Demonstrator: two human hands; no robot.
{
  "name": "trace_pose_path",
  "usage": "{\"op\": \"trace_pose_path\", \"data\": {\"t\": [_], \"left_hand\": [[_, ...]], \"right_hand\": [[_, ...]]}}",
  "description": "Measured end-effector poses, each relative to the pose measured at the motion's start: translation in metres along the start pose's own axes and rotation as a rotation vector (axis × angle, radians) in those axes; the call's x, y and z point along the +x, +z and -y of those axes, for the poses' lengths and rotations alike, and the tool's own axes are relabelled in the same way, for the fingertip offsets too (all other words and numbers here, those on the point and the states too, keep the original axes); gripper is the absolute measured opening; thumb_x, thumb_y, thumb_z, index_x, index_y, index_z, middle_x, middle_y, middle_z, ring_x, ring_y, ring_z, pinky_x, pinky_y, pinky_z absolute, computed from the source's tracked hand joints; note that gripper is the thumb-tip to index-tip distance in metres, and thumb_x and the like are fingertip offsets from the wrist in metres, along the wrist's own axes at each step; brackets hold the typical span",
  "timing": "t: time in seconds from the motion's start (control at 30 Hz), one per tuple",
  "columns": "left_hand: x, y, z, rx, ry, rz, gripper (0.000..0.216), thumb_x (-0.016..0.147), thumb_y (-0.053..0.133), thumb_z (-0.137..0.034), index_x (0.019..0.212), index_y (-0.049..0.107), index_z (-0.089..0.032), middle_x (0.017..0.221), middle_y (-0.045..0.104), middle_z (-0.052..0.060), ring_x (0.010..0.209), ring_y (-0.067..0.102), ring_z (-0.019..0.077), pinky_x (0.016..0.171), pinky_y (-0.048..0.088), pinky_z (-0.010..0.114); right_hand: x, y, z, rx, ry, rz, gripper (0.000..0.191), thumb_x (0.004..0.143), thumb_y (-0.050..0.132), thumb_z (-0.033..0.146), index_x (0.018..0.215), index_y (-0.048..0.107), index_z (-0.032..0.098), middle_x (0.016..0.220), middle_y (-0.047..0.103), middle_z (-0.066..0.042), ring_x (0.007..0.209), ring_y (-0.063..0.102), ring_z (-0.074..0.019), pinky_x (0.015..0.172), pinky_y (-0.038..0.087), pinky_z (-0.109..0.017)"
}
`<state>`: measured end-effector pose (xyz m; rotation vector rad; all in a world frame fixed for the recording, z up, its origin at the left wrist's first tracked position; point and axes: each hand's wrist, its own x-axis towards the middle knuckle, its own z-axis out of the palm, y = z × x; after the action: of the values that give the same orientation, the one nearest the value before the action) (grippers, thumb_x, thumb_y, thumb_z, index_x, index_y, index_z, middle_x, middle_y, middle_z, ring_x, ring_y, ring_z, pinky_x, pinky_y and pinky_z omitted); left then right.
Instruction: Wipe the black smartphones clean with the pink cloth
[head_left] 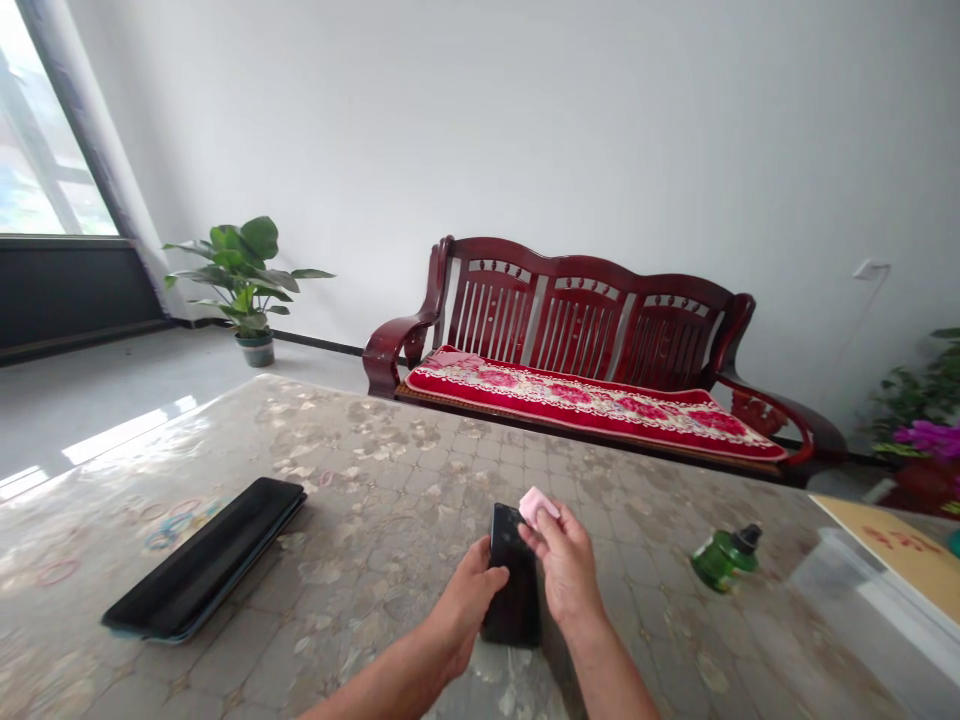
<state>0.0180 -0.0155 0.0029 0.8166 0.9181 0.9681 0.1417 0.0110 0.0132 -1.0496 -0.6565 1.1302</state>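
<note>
A black smartphone (513,600) is tilted up above the patterned tablecloth, its dark face towards me. Around its left edge my left hand (472,590) is closed, with the thumb over the front. My right hand (564,560) pinches a small folded pale pink cloth (537,504) by the phone's upper right corner. Whether the cloth touches the phone I cannot tell. Off to the left, a larger black tablet (210,560) lies flat on the table. A green bottle (724,558) with a black top stands to the right of my hands.
Several coloured rubber bands (171,528) lie beside the tablet on the table (360,600). At the right edge is a clear plastic box (847,590) with a tan card (892,545). Beyond the table stand a red wooden bench (577,320) and a potted plant (255,345).
</note>
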Motion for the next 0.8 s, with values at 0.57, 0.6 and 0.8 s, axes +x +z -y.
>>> {"op": "trace_pose_path", "data": {"t": [0.57, 0.6, 0.8], "left_hand": [[0.001, -0.014, 0.023, 0.842, 0.134, 0.058, 0.08, 0.065, 0.058, -0.014, 0.143, 0.042, -0.008, 0.153, 0.031, 0.018, 0.143, 0.027, 0.0298, 0.117, 0.025, 0.037], [0.0, -0.016, 0.023, 0.874, 0.139, 0.066, 0.082, 0.064, 0.058, -0.012, 0.144, 0.041, -0.007, 0.155, 0.028, 0.019, 0.144, 0.025, 0.0309, 0.117, 0.023, 0.038], [-0.014, -0.02, 0.025, 0.952, 0.255, 0.129, 0.092, 0.059, 0.055, -0.003, 0.148, 0.036, -0.015, 0.156, 0.025, 0.017, 0.145, 0.021, 0.0326, 0.117, 0.022, 0.045]], "right_hand": [[0.023, -0.041, -0.018, -0.223, -0.062, -0.144, 0.051, 0.061, 0.076, 0.051, 0.098, 0.07, 0.016, 0.081, 0.07, -0.003, 0.064, 0.062, -0.0153, 0.058, 0.052, -0.025], [0.024, -0.042, -0.018, -0.249, -0.062, -0.144, 0.051, 0.062, 0.075, 0.051, 0.099, 0.07, 0.016, 0.08, 0.07, -0.003, 0.062, 0.061, -0.0153, 0.056, 0.051, -0.025], [0.023, -0.043, -0.013, -0.588, -0.239, -0.059, 0.036, 0.072, 0.066, 0.047, 0.094, 0.073, 0.018, 0.089, 0.069, -0.006, 0.071, 0.064, -0.0208, 0.051, 0.052, -0.027]]}}
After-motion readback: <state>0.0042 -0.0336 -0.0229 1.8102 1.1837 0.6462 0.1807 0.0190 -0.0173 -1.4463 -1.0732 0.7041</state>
